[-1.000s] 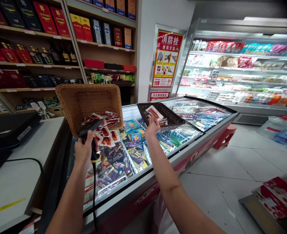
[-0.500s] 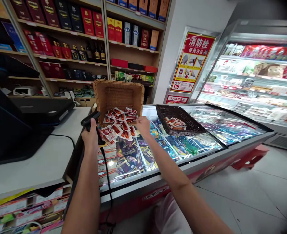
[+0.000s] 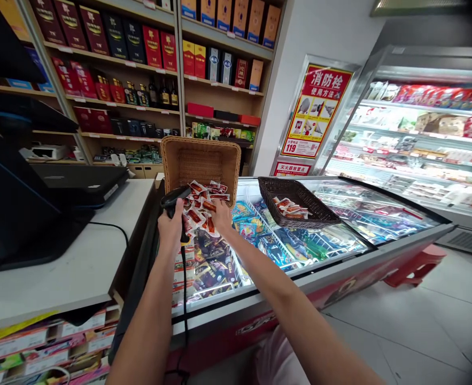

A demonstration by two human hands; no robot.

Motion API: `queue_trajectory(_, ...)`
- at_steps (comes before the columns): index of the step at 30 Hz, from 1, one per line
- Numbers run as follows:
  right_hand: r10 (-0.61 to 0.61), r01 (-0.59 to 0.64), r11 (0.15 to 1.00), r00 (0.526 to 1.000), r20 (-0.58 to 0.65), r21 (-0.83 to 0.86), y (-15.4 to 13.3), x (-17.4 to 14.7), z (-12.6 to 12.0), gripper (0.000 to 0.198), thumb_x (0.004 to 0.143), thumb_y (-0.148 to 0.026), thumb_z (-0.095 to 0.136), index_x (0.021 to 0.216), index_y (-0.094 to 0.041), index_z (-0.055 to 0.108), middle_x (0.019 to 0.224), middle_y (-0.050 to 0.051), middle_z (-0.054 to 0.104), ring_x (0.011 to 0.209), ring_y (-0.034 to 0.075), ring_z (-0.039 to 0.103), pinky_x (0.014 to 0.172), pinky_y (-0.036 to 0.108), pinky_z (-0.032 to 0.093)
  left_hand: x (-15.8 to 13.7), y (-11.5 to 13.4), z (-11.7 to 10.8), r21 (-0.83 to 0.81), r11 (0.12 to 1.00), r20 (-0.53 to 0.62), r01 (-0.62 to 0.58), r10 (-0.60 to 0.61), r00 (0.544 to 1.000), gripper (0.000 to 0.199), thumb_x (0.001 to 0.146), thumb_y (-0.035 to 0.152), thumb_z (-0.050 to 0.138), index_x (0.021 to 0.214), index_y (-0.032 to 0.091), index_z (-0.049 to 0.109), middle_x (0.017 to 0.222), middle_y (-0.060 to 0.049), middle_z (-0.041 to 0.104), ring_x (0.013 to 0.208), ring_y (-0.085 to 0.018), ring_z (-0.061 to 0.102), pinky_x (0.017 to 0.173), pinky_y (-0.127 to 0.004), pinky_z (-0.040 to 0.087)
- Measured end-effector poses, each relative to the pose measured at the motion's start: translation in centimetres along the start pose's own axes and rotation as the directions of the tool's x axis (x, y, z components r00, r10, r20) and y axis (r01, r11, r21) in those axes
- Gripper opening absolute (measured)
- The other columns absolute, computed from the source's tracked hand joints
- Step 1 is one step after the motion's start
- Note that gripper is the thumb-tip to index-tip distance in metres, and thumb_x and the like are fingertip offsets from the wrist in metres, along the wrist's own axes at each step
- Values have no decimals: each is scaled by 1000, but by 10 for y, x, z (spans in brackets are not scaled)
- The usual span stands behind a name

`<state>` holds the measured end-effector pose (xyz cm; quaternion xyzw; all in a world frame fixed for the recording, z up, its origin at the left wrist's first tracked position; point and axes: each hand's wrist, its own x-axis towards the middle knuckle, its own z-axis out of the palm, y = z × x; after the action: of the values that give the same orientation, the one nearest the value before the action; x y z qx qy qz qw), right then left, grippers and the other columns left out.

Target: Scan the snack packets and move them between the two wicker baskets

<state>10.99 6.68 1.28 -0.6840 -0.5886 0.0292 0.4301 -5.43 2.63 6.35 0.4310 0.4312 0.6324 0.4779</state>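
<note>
Left hand: the left hand (image 3: 171, 224) wraps its grip round the handle of a black corded barcode scanner (image 3: 175, 199), head aimed toward the packets — held raised, seemingly so the beam can meet a label.
Right hand: the right hand (image 3: 222, 216) reaches into the spill of small red-and-white snack packets (image 3: 201, 206); its fingers close on one of them, though which packet cannot be told.
Tan basket: a light woven wicker basket (image 3: 199, 160) stands tilted up on its edge on the freezer's glass, its mouth facing the person, so the packets slide forward within reach.
Dark basket: a dark brown woven tray (image 3: 295, 200) lies flat on the glass to the right, well apart from the hands, with a few like packets in it.
Freezer: a glass-topped chest freezer (image 3: 340, 240) carries both baskets — ice-cream wrappers show beneath.
Desk: the white desk (image 3: 79, 262) lies left of the freezer, bearing a black monitor (image 3: 15, 214); the scanner's cable hangs down beside it.
</note>
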Motion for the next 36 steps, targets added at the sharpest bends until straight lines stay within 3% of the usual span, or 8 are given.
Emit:
queue_trajectory(5,-41,104,969,962,-269,225,35,-10,-46,33,87,-19,64,120,-19,65,121,10,69,113,24,62,104,36,45,-18,-2,19,99,995,128,-12,0,992,54,72,72,74,70,23,50,51,3,52,38,-11,46,36,-24,36)
queue_trajectory(11,107,74,927,886,-451,366,70,-28,-65,15,86,-29,68,97,-19,70,102,8,72,100,22,64,98,34,49,-33,-21,36,286,945,319,-156,60,946,52,80,70,68,69,21,54,51,1,55,38,-12,47,39,-24,35)
queue_trajectory(14,153,73,904,865,-478,422,70,-29,-66,19,89,-33,64,101,-20,71,109,9,72,105,21,64,99,33,49,-35,-27,39,279,951,350,-135,30,936,51,79,70,69,72,21,57,53,1,56,39,-12,48,39,-24,35)
queue_trajectory(24,148,113,852,885,-442,511,52,-34,-75,12,87,-29,68,95,-23,74,107,9,73,112,22,64,109,36,47,-43,-25,45,249,960,375,-130,28,927,53,79,72,68,71,21,57,51,2,54,39,-12,47,38,-24,36)
queue_trajectory(30,153,100,853,891,-428,512,54,-35,-73,13,89,-32,66,95,-23,74,108,9,73,112,22,63,110,37,47,-43,-22,43,400,888,408,-227,50,912,55,84,69,62,58,22,53,44,-2,55,38,-14,50,41,-25,35)
queue_trajectory(36,119,127,882,872,-475,453,63,-27,-75,12,89,-30,67,96,-23,74,109,10,74,111,22,65,109,36,47,-43,-22,44,347,915,410,-205,49,911,53,83,68,65,61,21,54,46,0,54,39,-13,49,41,-24,36)
